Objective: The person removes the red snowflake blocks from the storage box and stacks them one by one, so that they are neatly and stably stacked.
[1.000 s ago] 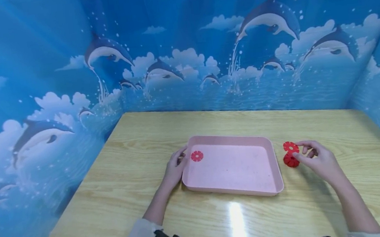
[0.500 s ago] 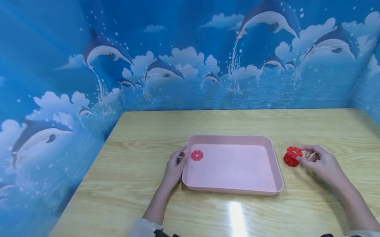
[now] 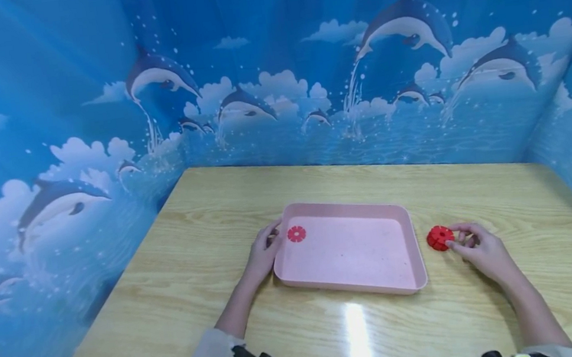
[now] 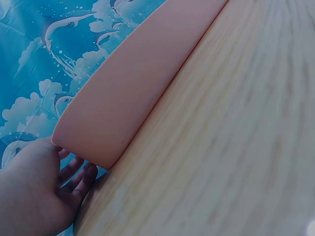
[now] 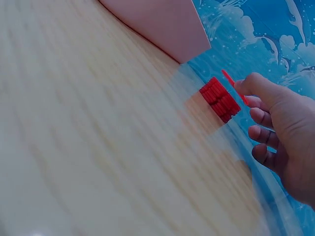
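Beside the pink tray [image 3: 411, 246], a thin red disc [image 5: 234, 86] is pinched by the right hand [image 3: 480, 253] above a red stack [image 3: 439, 238] (left hand [image 3: 262, 256], fingers relaxed, steadying the tray); off-centre placement could topple it.

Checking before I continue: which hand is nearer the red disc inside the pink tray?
Left. The left hand rests on the tray wall beside that disc; the right hand is beyond the tray's opposite side.
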Demonstrator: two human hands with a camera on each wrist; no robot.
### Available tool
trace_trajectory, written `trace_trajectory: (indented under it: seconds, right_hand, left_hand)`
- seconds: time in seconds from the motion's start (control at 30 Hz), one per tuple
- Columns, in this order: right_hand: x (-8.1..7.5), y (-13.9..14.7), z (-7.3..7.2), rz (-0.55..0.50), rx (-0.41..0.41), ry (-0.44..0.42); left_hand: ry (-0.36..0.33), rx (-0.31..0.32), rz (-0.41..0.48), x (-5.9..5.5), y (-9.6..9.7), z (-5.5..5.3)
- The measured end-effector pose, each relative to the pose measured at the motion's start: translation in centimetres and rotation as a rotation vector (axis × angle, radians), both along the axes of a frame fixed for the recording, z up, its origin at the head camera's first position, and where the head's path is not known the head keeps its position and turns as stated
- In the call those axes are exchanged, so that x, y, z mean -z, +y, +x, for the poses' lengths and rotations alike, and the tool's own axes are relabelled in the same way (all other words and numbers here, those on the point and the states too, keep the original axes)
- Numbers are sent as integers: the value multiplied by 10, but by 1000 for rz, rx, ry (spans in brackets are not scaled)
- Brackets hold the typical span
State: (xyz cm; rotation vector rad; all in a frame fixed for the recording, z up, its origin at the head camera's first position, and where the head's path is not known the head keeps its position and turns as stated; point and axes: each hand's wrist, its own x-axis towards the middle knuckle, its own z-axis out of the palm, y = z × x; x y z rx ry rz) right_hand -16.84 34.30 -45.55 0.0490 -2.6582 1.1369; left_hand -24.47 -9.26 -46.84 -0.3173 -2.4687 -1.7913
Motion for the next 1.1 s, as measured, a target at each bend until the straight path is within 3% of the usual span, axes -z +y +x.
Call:
trace_trajectory:
  seconds: [0.17, 0.23, 0.33, 0.4, 0.47, 0.57, 1.1]
  right_hand:
    - [4, 1, -1, 13, -9, 16]
    - [5, 1, -1, 17, -12, 20]
    - [5, 2, -1, 17, -14, 20]
    - [5, 2, -1, 17, -14, 17]
    - [5, 1, -1, 18, -13, 13]
    - [5, 1, -1, 14, -12, 5]
    - [4, 1, 0, 10, -8, -18]
  left_hand:
    - [0, 2, 3, 0, 1, 0]
    - [-4, 7, 5, -11, 2, 7]
    - [-10, 11, 16, -12, 1, 8]
    - [-9, 12, 17, -12, 1, 8]
    - [-7, 6, 16, -2, 0, 1]
    - [-3, 1, 5, 0, 0, 0]
    - [-16, -5, 3, -1, 0, 1]
